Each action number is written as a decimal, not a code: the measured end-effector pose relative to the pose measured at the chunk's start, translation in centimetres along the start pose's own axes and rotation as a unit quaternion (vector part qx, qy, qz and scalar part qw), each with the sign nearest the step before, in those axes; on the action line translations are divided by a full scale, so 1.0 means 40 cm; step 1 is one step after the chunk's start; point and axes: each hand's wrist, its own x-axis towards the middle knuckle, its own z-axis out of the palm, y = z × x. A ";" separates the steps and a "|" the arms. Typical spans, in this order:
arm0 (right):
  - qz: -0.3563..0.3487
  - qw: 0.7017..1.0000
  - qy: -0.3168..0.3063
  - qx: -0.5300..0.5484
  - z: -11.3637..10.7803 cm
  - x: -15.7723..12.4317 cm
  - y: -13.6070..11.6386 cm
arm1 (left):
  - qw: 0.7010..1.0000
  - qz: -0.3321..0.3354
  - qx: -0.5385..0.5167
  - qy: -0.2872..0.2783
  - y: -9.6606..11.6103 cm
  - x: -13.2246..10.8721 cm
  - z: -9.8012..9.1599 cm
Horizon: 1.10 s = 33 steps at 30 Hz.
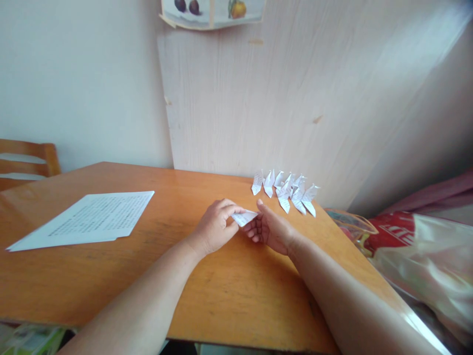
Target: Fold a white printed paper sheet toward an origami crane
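Just above the table's middle, my left hand (217, 226) pinches a small folded piece of printed paper (244, 217) between thumb and fingers. The paper is pointed at its right end. My right hand (272, 228) is closed loosely about that end, with its fingers curled below and its thumb raised along the tip. Where exactly the right fingers touch the paper is partly hidden. Beyond my right hand stands a group of several folded paper cranes (284, 196), made of similar printed paper.
A stack of printed sheets (99, 217) lies on the left of the wooden table (155, 276). Behind the table is a pale wall panel (236, 108). Past the right edge are a red and white bag (402, 234) and other items. A wooden chair (27, 158) stands at far left.
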 end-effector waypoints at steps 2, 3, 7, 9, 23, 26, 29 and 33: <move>0.008 0.998 0.018 -0.055 -0.001 -0.001 0.002 | 0.997 0.032 0.069 -0.029 -0.006 -0.004 -0.001; 0.011 0.995 0.035 -0.095 -0.002 -0.002 0.002 | 0.994 0.039 0.093 -0.047 -0.007 -0.007 -0.001; 0.024 0.944 0.087 -0.318 -0.007 -0.012 -0.005 | 0.981 0.051 0.140 -0.126 -0.005 -0.018 0.003; 0.002 0.888 0.121 -0.443 -0.017 -0.018 -0.013 | 0.977 0.048 0.146 -0.151 0.000 -0.021 0.005; -0.219 0.724 -0.029 -0.654 -0.002 -0.059 -0.015 | 0.981 0.021 0.087 -0.173 0.012 -0.028 0.012; -0.212 0.726 -0.039 -0.653 -0.001 -0.056 -0.014 | 0.981 0.003 0.071 -0.179 0.013 -0.029 0.013; -0.203 0.732 -0.037 -0.649 -0.002 -0.055 -0.015 | 0.981 -0.016 0.067 -0.183 0.013 -0.028 0.010; -0.200 0.734 -0.027 -0.649 -0.006 -0.055 -0.013 | 0.977 -0.039 0.085 -0.193 0.008 -0.027 0.004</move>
